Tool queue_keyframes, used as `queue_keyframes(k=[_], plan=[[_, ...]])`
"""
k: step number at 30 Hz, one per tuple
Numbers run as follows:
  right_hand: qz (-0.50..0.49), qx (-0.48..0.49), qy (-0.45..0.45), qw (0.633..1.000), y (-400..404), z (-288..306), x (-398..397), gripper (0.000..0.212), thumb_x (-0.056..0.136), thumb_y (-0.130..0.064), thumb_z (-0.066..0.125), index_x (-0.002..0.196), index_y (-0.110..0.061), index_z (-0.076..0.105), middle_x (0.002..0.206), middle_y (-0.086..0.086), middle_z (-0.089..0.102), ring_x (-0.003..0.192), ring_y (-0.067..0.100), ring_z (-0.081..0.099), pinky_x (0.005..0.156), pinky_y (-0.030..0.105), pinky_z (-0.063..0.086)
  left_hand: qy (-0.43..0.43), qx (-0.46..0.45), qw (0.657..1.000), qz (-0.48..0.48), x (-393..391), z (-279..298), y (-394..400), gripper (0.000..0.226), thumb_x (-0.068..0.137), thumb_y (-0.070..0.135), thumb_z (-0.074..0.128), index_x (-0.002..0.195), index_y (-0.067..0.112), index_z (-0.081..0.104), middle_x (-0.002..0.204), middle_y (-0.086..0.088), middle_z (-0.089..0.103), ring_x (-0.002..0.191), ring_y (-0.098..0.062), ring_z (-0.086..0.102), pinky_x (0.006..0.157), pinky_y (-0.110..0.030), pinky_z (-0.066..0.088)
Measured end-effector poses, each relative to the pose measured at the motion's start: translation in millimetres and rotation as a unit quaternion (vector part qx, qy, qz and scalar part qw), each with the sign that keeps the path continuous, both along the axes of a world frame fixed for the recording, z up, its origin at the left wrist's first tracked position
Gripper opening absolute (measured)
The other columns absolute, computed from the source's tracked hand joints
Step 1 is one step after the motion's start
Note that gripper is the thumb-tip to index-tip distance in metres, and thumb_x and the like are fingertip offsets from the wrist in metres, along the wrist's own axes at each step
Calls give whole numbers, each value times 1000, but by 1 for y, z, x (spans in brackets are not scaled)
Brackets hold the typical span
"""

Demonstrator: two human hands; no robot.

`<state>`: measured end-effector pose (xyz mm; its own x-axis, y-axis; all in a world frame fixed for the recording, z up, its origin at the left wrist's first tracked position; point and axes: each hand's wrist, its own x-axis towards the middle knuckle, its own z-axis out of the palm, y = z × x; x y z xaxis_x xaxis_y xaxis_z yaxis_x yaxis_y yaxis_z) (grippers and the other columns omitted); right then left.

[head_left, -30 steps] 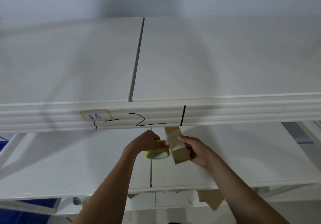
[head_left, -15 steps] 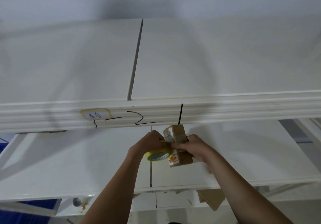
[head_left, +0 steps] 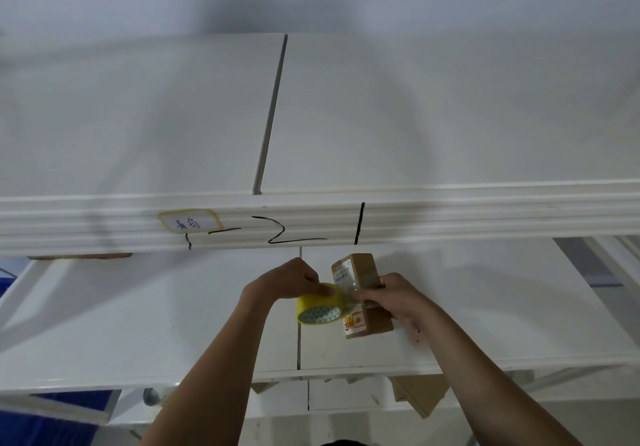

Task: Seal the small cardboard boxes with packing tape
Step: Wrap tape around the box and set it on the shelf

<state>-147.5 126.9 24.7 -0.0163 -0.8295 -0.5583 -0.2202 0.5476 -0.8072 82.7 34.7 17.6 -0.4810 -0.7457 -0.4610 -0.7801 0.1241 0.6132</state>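
Left hand (head_left: 284, 281) grips the yellow tape roll (head_left: 319, 304), fingers curled over its top. Right hand (head_left: 391, 298) holds the small cardboard box (head_left: 360, 293) tilted above the white shelf (head_left: 485, 307), just right of the roll, clear tape bridging them.

2 bare, sleeveless forearms (head_left: 221, 369)

Over the white lower shelf (head_left: 485, 307), the left hand (head_left: 287, 281) curls its grip round a yellow roll of tape (head_left: 319, 308). The right hand (head_left: 391, 298) holds a small cardboard box (head_left: 360, 274) just beside the roll, its labelled face leftward. A clear strip seems to bridge roll and box. The upper shelf's edge (head_left: 485, 215) carries a handwritten label (head_left: 189, 225) and black marker strokes.
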Motion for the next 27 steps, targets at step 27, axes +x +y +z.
queue_keyframes(k=[27], plan=[[-50,-4,-29,998,-11,7,-24,26,87,-16,77,111,-7,72,98,9,78,92,23,76,91,43,59,102,20,993,53,17,-10,1,47,87,53,71,51,24,60,56,9,45,58,-7,42,62,-25,33]])
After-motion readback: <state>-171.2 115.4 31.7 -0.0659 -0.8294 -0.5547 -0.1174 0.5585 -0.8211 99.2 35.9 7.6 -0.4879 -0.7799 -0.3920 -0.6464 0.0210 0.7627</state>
